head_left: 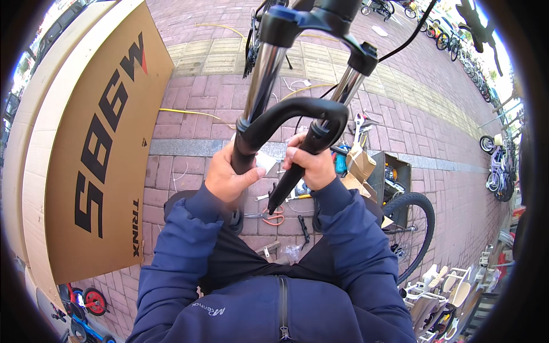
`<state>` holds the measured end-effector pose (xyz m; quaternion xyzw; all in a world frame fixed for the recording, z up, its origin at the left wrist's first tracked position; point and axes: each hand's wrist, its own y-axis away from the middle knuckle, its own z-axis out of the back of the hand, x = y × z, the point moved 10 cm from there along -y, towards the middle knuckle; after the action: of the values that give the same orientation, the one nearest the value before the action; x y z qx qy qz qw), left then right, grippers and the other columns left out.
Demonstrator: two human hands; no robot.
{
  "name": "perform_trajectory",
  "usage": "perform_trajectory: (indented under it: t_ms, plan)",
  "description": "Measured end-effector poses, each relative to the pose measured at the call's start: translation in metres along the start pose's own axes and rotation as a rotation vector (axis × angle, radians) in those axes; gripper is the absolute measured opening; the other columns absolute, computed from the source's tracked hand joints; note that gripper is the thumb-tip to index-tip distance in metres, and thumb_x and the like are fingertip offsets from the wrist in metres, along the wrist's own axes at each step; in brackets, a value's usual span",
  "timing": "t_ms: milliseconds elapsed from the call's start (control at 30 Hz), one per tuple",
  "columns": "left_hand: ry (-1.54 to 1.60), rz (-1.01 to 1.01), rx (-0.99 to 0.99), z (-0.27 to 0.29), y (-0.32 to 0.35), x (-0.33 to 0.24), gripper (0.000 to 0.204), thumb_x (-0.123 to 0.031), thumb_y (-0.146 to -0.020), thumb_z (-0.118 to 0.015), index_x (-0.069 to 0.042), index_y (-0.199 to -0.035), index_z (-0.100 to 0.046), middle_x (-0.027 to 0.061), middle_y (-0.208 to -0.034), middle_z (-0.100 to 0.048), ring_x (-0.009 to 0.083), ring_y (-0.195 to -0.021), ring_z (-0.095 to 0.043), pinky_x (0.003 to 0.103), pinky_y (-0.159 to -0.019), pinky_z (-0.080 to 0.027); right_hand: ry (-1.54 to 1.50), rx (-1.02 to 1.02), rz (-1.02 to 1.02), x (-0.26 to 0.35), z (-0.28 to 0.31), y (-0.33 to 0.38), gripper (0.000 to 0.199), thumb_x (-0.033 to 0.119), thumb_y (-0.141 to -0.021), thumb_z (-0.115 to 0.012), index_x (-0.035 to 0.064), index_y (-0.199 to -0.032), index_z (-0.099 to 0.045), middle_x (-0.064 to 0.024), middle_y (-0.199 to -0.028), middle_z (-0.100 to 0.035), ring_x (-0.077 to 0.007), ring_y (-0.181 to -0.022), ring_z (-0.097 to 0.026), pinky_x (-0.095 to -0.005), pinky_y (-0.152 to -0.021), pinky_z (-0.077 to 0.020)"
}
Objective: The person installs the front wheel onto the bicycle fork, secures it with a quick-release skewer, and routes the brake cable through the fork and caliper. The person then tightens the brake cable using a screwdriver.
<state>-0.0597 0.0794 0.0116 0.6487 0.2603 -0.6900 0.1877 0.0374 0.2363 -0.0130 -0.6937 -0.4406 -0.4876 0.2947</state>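
Note:
In front of me a bicycle suspension fork (297, 108) points its legs down toward me, with silver upper tubes, black lower legs and a black arch between them. My left hand (225, 176) is wrapped round the lower end of the left leg, its thumb along the near side. A small white piece (266, 163), perhaps paper or foam, shows beside that thumb; whether the hand holds it I cannot tell. My right hand (315, 164) is closed round the right leg, whose tip reaches lower, between my knees. A black cable (413, 38) curves off the fork's top right.
A large cardboard box (108, 160) stands at left. On the brick paving lie orange-handled scissors (275, 217), a wrench (359, 127), a black bar-like part (304, 230) and clear plastic (293, 251). Right of me are an open toolbox (405, 177), a wheel (430, 228) and parked bikes (496, 170).

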Motion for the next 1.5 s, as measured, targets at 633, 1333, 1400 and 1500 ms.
perform_trajectory:
  t_ms: [633,1333,1400,1500]
  plan:
    - [0.217,0.007,-0.137,0.026,-0.118,0.063,0.020,-0.003,-0.080,-0.075,-0.003,-0.090,-0.058,0.0056,-0.076,-0.059,0.0181,-0.061,-0.061,0.032,-0.062,-0.052,0.416,-0.200,0.013,-0.015,0.047,-0.092,0.018,0.014,-0.073,-0.078,0.0010,-0.077,-0.067,-0.0062,-0.067,-0.067,-0.0136,-0.060,-0.064,-0.0309,-0.057,-0.0507]
    - [0.107,0.034,-0.083,-0.005,-0.154,0.087,0.021,0.003,-0.079,-0.070,-0.002,-0.094,-0.057,0.0077,-0.079,-0.056,0.0198,-0.063,-0.058,0.032,-0.064,-0.050,1.349,-0.389,-0.036,0.062,0.283,0.048,0.042,0.044,-0.087,-0.067,0.0024,-0.094,-0.072,-0.0221,-0.091,-0.070,-0.0393,-0.093,-0.068,-0.0442,-0.082,-0.0540]
    - [0.083,0.031,-0.085,0.003,-0.154,0.086,0.020,0.002,-0.080,-0.071,-0.002,-0.094,-0.057,0.0079,-0.079,-0.058,0.0196,-0.063,-0.058,0.033,-0.064,-0.050,1.427,-0.896,-0.162,0.072,0.368,0.156,0.035,0.033,-0.088,-0.060,0.0012,-0.098,-0.070,-0.0238,-0.096,-0.071,-0.0422,-0.094,-0.068,-0.0506,-0.084,-0.0537]
    - [0.092,0.038,-0.108,0.014,-0.152,0.087,0.019,0.002,-0.080,-0.070,-0.003,-0.093,-0.057,0.0077,-0.078,-0.058,0.0193,-0.063,-0.058,0.032,-0.065,-0.050,1.329,-1.147,-0.865,-0.007,0.435,0.318,0.030,0.021,-0.086,-0.066,0.0000,-0.106,-0.071,-0.0267,-0.110,-0.070,-0.0408,-0.106,-0.068,-0.0478,-0.093,-0.0538]
